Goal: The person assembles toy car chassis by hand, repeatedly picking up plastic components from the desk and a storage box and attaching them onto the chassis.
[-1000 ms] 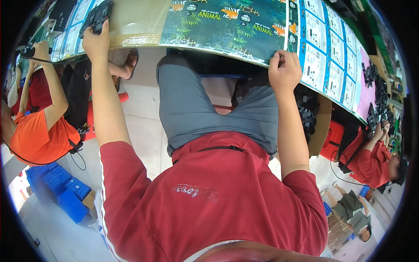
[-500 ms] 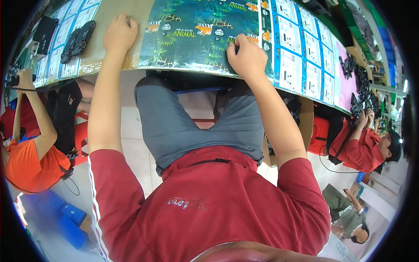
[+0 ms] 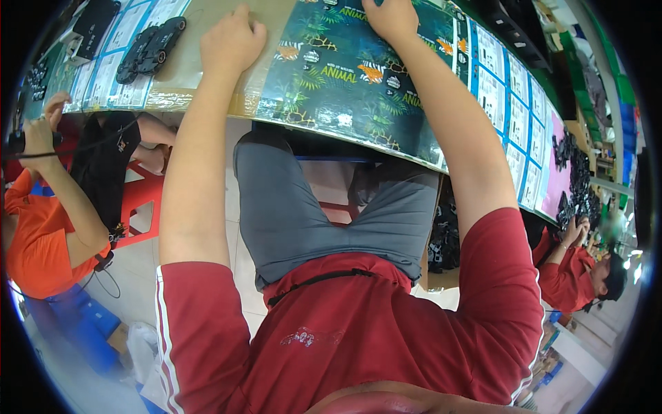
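My left hand (image 3: 233,43) rests on the bare brown strip of the covered table (image 3: 181,100). Its thumb stands apart from the fingers, and nothing shows in its grasp. To its left lies a group of black plastic parts (image 3: 152,50) with round, wheel-like ends, apart from the hand. My right hand (image 3: 394,19) reaches over a dark green printed sheet (image 3: 338,103) with leaf and animal pictures. The top edge of the picture cuts off its fingertips, so whether they hold anything is hidden.
White-and-blue printed sheets (image 3: 491,90) cover the table's right side. Farther right, many black parts (image 3: 579,172) lie by a pink sheet (image 3: 555,183). A co-worker in orange (image 3: 41,231) sits at left, another in red (image 3: 572,276) at right. A black box (image 3: 93,31) stands far left.
The view has shifted, so the table and the black parts sit farther right. My right hand has moved away from me across the green sheet; my left hand stays on the brown strip.
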`<state>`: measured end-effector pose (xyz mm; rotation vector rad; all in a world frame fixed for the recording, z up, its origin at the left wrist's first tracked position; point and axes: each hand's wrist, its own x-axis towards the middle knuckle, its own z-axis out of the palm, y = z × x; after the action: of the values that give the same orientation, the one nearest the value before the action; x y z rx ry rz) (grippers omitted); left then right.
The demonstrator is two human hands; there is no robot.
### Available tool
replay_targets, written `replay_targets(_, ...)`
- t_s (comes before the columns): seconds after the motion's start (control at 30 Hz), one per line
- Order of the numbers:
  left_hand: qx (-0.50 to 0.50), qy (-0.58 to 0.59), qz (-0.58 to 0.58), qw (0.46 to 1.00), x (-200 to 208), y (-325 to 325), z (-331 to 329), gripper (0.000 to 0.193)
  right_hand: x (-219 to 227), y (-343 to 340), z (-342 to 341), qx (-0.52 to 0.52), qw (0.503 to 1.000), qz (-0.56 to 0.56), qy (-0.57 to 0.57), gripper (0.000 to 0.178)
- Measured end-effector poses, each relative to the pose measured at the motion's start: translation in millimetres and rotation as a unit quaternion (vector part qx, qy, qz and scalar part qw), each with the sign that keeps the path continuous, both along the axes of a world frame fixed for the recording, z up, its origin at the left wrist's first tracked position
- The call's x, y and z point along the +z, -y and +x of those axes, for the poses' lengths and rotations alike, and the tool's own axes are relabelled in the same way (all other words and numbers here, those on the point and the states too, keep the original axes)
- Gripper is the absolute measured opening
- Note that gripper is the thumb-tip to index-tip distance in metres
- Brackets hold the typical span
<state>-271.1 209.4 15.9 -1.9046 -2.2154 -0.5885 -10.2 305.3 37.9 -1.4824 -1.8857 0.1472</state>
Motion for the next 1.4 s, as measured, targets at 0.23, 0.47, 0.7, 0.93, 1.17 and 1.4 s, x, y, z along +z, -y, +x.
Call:
replay_targets(0.23, -0.015, 0.006, 0.01, 1.0, -1, -8, 9, 0.043, -26, -81, 22, 0.083, 0.983, 0.018, -0.164, 0.032)
replay_targets(0.47, 0.024, -0.016, -0.028, 0.999, -5, -4, -2, 0.044, -24, 78, 118, 0.067, 0.884, -0.201, -0.417, 0.038)
replay_targets(0.7, 0.009, -0.001, -0.042, 0.999, -3, -8, -1, 0.048, -7, 129, 257, -0.121, 0.988, -0.029, -0.086, 0.041)
replay_targets(0.93, 0.021, -0.014, -0.048, 0.998, -8, -7, -6, 0.047, -28, 184, 196, -0.206, 0.978, -0.026, -0.03, 0.081)
replay_targets(1.17, 0.004, 0.008, -0.016, 1.0, -21, -12, -20, 0.041, -13, 200, 188, -0.195, 0.976, -0.06, 0.074, 0.05)
replay_targets(1.4, -0.009, -0.02, -0.008, 1.0, -28, -19, -31, 0.039, -11, 255, 282, -0.171, 0.98, -0.072, 0.074, 0.044)
